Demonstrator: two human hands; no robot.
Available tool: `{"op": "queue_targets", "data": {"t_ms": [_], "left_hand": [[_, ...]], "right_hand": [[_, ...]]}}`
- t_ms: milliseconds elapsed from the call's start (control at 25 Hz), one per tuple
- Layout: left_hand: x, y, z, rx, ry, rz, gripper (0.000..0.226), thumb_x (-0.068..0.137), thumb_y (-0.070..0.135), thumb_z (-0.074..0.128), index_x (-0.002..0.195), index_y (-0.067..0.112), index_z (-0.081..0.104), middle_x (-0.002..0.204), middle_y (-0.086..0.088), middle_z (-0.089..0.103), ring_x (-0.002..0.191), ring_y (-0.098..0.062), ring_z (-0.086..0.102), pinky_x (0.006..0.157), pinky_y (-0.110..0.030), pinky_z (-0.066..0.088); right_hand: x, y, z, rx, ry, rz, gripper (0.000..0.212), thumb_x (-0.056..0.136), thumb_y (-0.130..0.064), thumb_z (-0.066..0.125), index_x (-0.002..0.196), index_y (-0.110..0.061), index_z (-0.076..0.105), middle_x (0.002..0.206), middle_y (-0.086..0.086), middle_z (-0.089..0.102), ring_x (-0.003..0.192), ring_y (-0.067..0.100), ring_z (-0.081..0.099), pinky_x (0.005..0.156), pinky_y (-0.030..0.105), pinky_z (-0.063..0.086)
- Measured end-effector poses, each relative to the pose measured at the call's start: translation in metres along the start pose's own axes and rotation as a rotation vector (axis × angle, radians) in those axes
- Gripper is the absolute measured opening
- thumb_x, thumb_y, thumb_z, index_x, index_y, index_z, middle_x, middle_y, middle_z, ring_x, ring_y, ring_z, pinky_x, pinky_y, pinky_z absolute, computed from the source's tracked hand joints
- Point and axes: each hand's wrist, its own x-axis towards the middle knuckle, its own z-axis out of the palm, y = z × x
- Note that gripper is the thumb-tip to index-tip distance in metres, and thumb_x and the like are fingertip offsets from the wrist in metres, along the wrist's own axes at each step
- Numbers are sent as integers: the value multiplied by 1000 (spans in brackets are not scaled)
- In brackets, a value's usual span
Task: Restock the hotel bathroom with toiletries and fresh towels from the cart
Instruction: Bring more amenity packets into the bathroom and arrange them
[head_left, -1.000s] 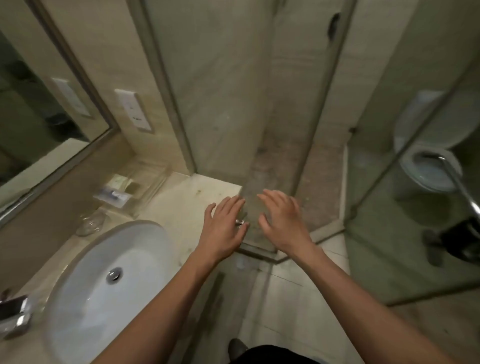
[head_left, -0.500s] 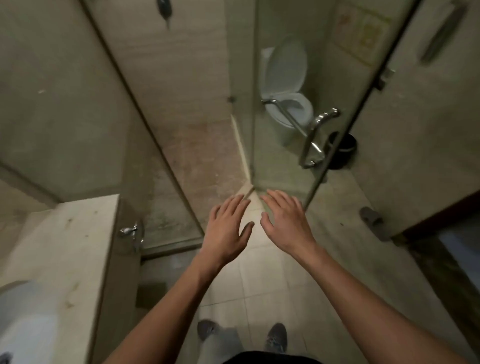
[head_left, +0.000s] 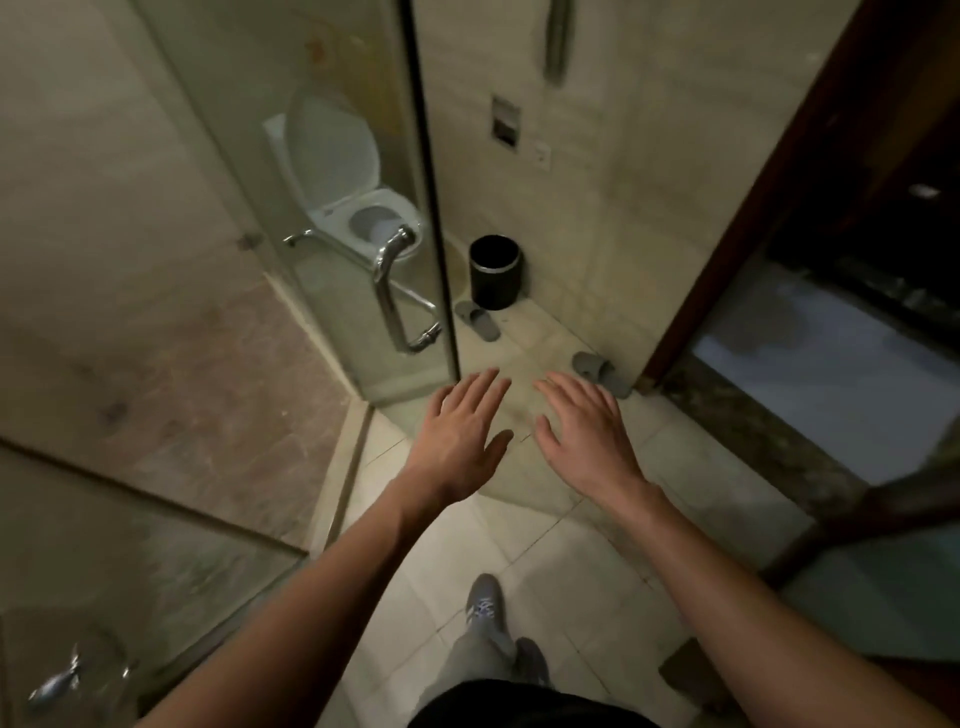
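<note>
Far to the left of the fingers and below them, a chrome fitting (head_left: 49, 686) shows as a blur behind the shower glass (head_left: 156, 571). Left of the left hand's fingers, behind that glass, lies the reddish-brown shower floor (head_left: 208, 374). Beyond the fingers and to their left, a white toilet (head_left: 358, 208) with its lid up is seen through the glass door. The door's chrome handle (head_left: 392, 296) stands just past the left fingertips.

The left hand (head_left: 457, 436) is held palm down above the tiled floor (head_left: 545, 545). Its fingers (head_left: 483, 387) are straight and slightly spread, grasping nothing. Straight beyond the gap between the two hands, a black bin (head_left: 496, 273) stands against the wall. A grey slipper (head_left: 478, 317) lies just in front of it.

The right hand (head_left: 587, 436) lies beside the left but apart from it. Its fingers (head_left: 566, 389) are likewise released, flat and holding nothing. A second grey slipper (head_left: 597, 369) lies just beyond these fingertips, near the foot of the dark wooden door frame (head_left: 769, 208). To the right of the right fingers runs a dark stone threshold (head_left: 753, 426).

Below both hands, nearer the person, a grey shoe (head_left: 485, 608) is planted on the tiles.

Where the towels, toiletries and cart are cannot be told from this view.
</note>
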Motion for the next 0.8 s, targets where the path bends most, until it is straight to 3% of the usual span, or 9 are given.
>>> {"op": "queue_targets", "data": {"t_ms": [200,360,640,800], "left_hand": [[81,11,7,-11,-65,120,68,103,49,37,160,21,14,168,0,11,155,-20,7,124,-40,6],[154,27,7,74,-82,350,69,104,48,36,160,22,8,169,-2,9,155,-22,8,125,-43,8],[252,92,32,34,-94,453,64,104,47,37,159,21,18,167,-2,16,155,-21,10,125,-45,3],[322,141,58,-23,-51,476,55,102,40,46,153,22,36,159,-2,38,149,-19,29,122,-41,10]], "right_hand": [[30,41,-22,-20,78,158,49,97,-28,52,144,-17,50,151,1,48,142,17,38,117,41,27],[48,69,-45,-51,191,251,47,93,-23,55,139,-14,55,142,2,56,132,19,47,112,39,31],[68,162,-74,-55,269,423,49,93,-19,58,141,-15,53,145,3,53,135,18,41,114,39,30],[88,249,-86,21,296,479,47,95,-20,54,142,-13,53,144,5,53,134,21,44,114,44,35]]}}
